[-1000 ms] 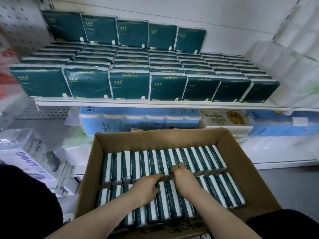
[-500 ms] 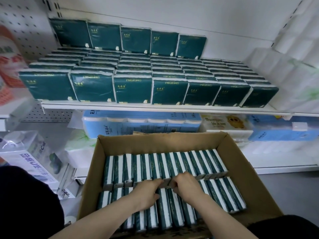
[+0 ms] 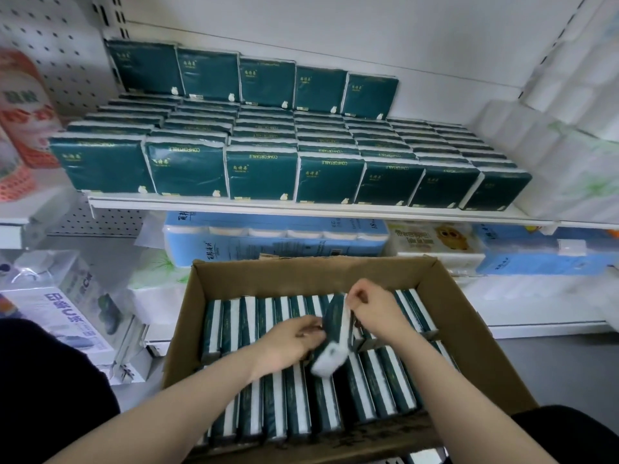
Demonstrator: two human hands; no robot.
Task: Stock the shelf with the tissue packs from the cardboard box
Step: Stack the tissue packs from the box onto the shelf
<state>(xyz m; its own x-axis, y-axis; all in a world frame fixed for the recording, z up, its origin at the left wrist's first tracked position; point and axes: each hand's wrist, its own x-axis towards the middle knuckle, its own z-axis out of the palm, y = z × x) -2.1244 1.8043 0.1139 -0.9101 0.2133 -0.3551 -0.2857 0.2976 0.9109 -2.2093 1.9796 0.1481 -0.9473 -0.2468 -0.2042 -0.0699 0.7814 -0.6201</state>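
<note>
An open cardboard box [image 3: 187, 333] in front of me holds two rows of dark green tissue packs [image 3: 288, 410] standing on edge. One tissue pack [image 3: 335, 333] is lifted out of the rows and tilted, its white end toward me. My right hand [image 3: 371, 309] pinches its top edge. My left hand [image 3: 291, 339] grips its left side. The white shelf [image 3: 301, 207] above carries several rows of the same green packs [image 3: 261, 175], with a second layer standing at the back.
Blue and white tissue bundles [image 3: 274, 242] fill the shelf below, behind the box. White paper roll packs [image 3: 552, 155] stack at the right end of the shelf. A bagged pack [image 3: 67, 316] lies at the left, and a red package [image 3: 23, 108] stands at the upper left.
Both hands were pressed between the packs in the middle of the box. They have now pulled one pack up out of the rows and tilted it.
</note>
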